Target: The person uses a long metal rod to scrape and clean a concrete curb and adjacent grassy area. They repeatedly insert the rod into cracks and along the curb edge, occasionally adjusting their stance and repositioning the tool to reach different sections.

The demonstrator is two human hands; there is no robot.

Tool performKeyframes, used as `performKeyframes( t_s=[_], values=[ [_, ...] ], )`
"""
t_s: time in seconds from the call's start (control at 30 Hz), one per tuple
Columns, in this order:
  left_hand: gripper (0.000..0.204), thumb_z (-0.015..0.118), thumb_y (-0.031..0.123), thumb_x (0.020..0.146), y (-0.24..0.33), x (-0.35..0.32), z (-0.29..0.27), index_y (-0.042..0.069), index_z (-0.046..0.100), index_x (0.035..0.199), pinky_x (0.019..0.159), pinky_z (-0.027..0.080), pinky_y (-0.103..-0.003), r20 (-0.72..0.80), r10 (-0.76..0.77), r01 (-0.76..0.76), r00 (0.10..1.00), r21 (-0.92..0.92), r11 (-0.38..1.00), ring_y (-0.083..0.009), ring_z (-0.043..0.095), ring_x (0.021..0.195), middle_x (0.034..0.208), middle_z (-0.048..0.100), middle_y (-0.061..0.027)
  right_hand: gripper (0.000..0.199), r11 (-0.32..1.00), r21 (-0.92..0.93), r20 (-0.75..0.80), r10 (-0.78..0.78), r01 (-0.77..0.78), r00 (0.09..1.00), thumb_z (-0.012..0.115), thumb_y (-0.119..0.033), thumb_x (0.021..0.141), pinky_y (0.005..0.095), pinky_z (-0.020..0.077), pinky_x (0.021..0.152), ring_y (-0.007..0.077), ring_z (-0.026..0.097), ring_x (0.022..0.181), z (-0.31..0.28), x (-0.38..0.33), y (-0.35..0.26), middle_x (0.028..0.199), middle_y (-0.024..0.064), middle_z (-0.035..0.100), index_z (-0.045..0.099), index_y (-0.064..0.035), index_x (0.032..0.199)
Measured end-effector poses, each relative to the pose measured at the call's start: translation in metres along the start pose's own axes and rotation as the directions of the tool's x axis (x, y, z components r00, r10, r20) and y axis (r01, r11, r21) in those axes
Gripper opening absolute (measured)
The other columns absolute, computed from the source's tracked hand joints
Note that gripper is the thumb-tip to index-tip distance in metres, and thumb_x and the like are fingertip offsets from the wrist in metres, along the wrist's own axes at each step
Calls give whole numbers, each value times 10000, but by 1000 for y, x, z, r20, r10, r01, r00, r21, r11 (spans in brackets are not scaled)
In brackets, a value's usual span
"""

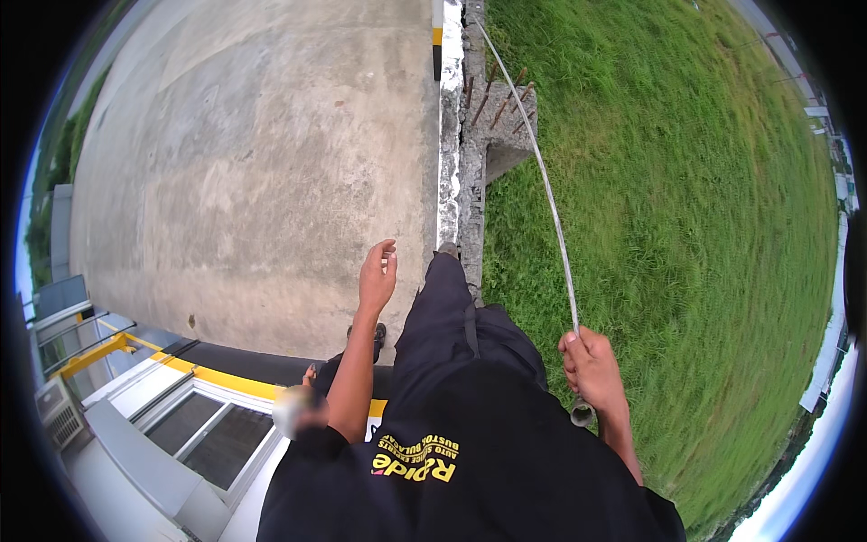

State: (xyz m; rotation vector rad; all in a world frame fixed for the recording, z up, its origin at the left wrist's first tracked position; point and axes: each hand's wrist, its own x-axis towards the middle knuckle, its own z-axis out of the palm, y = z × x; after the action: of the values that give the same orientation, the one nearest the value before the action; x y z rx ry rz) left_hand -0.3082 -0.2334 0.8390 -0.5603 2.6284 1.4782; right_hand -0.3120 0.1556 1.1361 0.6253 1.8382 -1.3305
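Observation:
My right hand [591,366] is closed around a long, thin, pale grey pipe [558,221], close to its near end. The pipe's round hollow end pokes out below my fist. From there it runs forward over the grass, bowed in the picture, with its far part reaching the concrete wall top [471,208]. My left hand [379,271] is raised over the pavement side with loosely bent fingers and nothing in it. One of my shoes [448,249] rests on the narrow wall top, at the end of my dark trouser leg.
Rusty rebar stubs [501,101] stick out of a concrete block on the wall's right side. Tall grass [677,226] lies right, concrete pavement [262,163] left. Another person [339,366] stands below my left arm, beside a white building with windows [203,434].

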Motion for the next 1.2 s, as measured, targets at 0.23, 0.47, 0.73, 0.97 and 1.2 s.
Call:
performKeyframes(
  t_s=[0.23, 0.47, 0.73, 0.97, 1.2],
  values=[
    [544, 772, 210, 976, 205, 74, -10, 75, 577, 1466, 1217, 409, -483, 42, 593, -594, 804, 36, 804, -362, 512, 1435, 1508, 558, -162, 298, 993, -119, 146, 10, 8, 989, 487, -247, 1157, 297, 431, 559, 86, 502, 604, 21, -16, -86, 743, -5, 541, 625, -19, 1025],
    [305, 715, 335, 1029, 201, 88, -1, 91, 653, 856, 968, 501, -478, 356, 662, -738, 660, 142, 659, -299, 683, 927, 868, 679, -87, 271, 981, -173, 383, 150, -88, 912, 502, -255, 1148, 261, 418, 560, 67, 473, 606, 48, 5, -123, 707, -50, 487, 633, -32, 1067],
    [414, 603, 241, 1094, 124, 114, -23, 41, 612, 731, 717, 486, -490, 141, 530, -548, 836, 203, 811, -367, 628, 671, 689, 646, -135, 261, 690, -454, 70, -604, 564, 794, 617, -237, 1103, 357, 537, 788, 157, 661, 843, 5, 86, -178, 913, 100, 701, 710, -2, 1171],
    [558, 565, 281, 1127, 65, 165, -37, -3, 523, 649, 539, 351, -505, -242, 388, -389, 889, 47, 920, -364, 493, 493, 556, 486, -178, 278, 799, -386, -110, -536, 461, 837, 583, -232, 1137, 334, 552, 899, 146, 685, 956, -71, 183, -225, 967, 64, 728, 710, 15, 1153],
    [681, 495, 407, 1162, 62, 230, -25, 10, 444, 610, 521, 266, -464, -279, -31, 23, 960, -29, 999, -185, 342, 512, 534, 341, -66, 291, 847, -433, -265, -447, 309, 854, 602, -232, 1117, 336, 534, 822, 152, 657, 849, -148, 323, -250, 904, 63, 712, 716, 36, 1109]
  ],
)
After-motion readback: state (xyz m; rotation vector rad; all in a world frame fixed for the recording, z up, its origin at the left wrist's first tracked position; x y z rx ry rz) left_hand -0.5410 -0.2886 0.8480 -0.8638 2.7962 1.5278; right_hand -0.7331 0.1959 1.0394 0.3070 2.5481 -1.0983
